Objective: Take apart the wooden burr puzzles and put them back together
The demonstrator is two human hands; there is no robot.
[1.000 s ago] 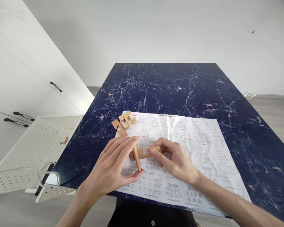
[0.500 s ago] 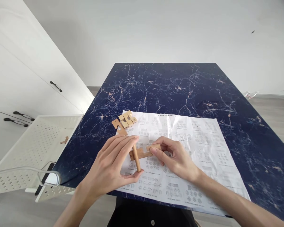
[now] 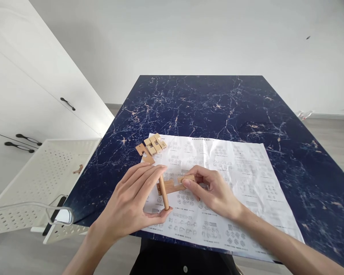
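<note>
My left hand [image 3: 134, 198] grips a round wooden dowel [image 3: 163, 193] by its two ends, fingertips at the top and thumb at the bottom. In my right hand [image 3: 210, 189], a notched wooden puzzle piece [image 3: 169, 186] is pinched between thumb and fingers. Its left end sits just behind the dowel; whether the two touch I cannot tell. Both hands are over a printed instruction sheet [image 3: 232, 164] with small diagrams. Beyond my left hand, several notched wooden blocks [image 3: 154, 144] and a flat notched wooden piece [image 3: 145, 152] lie at the sheet's upper left corner.
The sheet lies on a dark blue marbled table [image 3: 200, 103]. Left of the table stands a white perforated cart [image 3: 46, 168] with a small wooden piece [image 3: 78, 169] in it and a metal handle [image 3: 31, 204]. White cabinets [image 3: 40, 84] rise farther left.
The dowel in my left hand has shifted slightly left and down. My right hand and its puzzle piece are nearly still.
</note>
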